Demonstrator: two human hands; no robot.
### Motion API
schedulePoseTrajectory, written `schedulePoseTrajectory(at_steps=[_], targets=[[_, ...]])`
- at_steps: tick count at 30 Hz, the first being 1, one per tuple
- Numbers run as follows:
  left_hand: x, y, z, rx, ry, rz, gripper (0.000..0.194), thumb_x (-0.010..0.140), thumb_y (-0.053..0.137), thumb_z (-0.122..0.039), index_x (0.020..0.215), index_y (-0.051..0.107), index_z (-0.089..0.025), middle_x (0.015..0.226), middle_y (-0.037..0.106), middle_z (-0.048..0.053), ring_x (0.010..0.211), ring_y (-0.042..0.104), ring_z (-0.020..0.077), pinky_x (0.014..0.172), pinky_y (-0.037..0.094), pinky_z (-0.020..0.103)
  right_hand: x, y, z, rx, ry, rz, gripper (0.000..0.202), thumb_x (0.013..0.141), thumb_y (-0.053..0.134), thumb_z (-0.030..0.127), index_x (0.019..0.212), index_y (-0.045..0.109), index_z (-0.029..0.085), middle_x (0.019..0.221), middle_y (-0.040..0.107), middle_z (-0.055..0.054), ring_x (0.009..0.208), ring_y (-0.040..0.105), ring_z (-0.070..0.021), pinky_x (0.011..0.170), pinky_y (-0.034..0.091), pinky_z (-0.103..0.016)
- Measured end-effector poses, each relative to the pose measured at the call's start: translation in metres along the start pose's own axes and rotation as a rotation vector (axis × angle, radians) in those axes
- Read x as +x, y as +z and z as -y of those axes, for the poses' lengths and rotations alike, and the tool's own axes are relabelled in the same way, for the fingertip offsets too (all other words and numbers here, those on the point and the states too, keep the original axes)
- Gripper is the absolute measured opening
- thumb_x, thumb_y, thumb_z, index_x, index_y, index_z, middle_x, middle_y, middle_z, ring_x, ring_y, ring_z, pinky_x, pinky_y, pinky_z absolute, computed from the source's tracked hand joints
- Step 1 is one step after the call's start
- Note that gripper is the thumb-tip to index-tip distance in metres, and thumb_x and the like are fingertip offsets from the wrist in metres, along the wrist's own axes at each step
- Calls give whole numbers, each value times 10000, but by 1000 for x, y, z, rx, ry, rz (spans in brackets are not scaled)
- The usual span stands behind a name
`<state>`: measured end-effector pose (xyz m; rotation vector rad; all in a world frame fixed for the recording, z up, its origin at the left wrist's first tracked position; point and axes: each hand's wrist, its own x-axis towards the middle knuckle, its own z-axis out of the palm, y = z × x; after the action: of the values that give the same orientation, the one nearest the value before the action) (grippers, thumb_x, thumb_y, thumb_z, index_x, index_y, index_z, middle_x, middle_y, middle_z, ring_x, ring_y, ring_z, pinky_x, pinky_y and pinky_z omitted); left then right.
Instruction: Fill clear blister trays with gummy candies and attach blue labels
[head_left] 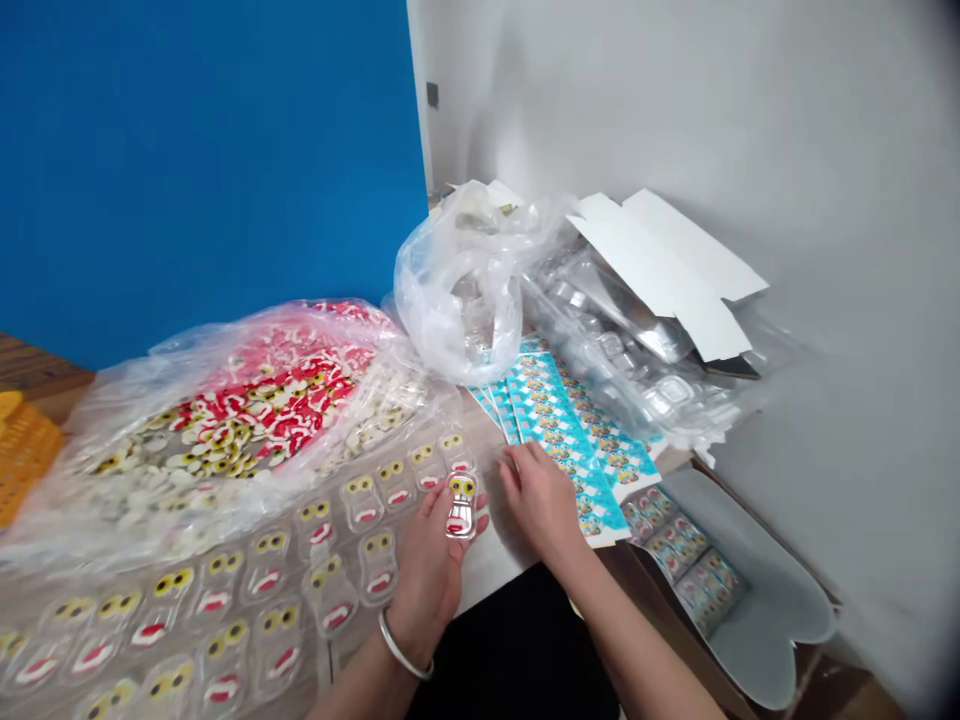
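Left hand [433, 568] grips a clear case [461, 508], seemingly keeping its front visible. Right hand [546, 498] curls narrowly near patterned sheets [551, 410], grip unclear

Turquoise sticker sheets [559, 430] carry repeating multicoloured figures; the tall panel [202, 160] is blue.

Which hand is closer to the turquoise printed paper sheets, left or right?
Right. The right hand is at the near-left edge of the turquoise sheets; the left hand is farther left, holding a clear plastic case with yellow eyes.
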<state>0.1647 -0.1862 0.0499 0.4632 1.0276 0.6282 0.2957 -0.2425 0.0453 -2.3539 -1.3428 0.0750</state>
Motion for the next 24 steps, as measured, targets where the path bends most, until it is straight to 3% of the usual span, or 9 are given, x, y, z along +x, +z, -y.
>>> schedulePoseTrajectory(at_steps=[5,8,11,13,17,20,24], targets=[[-2,3,-7,-14,7,-47,156,887,641,-222,1032,632,-167,1200,678,126,899,733,220,788,595,345,40,11,-15,-289,-148,126,141,914,552,117,920,678,180,1035,648,-132,981,570,-277,781,455,-350],[-2,2,-11,-16,5,-22,173,883,635,-248,1040,647,-178,1211,679,118,942,717,225,794,580,334,44,16,-17,-213,-161,124,199,912,485,72,919,653,177,1028,651,-133,969,567,-268,804,458,-364],[-2,0,-16,-7,-2,38,248,870,654,-329,1081,653,-199,1260,659,100,992,693,221,795,558,315,33,3,-25,143,-121,50,153,920,461,123,909,596,195,1067,658,-119,1036,567,-260,909,444,-403],[-2,0,-18,2,-6,68,303,854,667,-384,1093,654,-199,1262,652,95,997,683,221,789,542,308,22,-18,-34,519,-38,97,84,919,488,213,856,544,218,1071,671,-92,1034,592,-241,898,456,-394],[-4,1,-16,43,-73,121,389,818,683,-468,1088,652,-190,1157,675,91,950,678,224,763,512,304,4,-56,-46,1154,175,513,180,879,602,345,787,514,218,925,715,-57,830,654,-181,723,479,-306],[-10,3,-11,72,-164,261,405,828,650,-540,1021,658,-184,1066,687,88,938,662,225,750,499,305,-2,-58,-43,1309,281,741,193,812,670,342,779,553,191,827,725,-55,687,652,-145,613,459,-257],[-23,3,-3,119,-226,459,377,876,594,-540,976,669,-184,1035,684,91,971,638,220,779,491,302,-3,-39,-30,1282,358,762,235,772,681,391,787,559,191,755,703,-29,618,644,-139,521,453,-230]])
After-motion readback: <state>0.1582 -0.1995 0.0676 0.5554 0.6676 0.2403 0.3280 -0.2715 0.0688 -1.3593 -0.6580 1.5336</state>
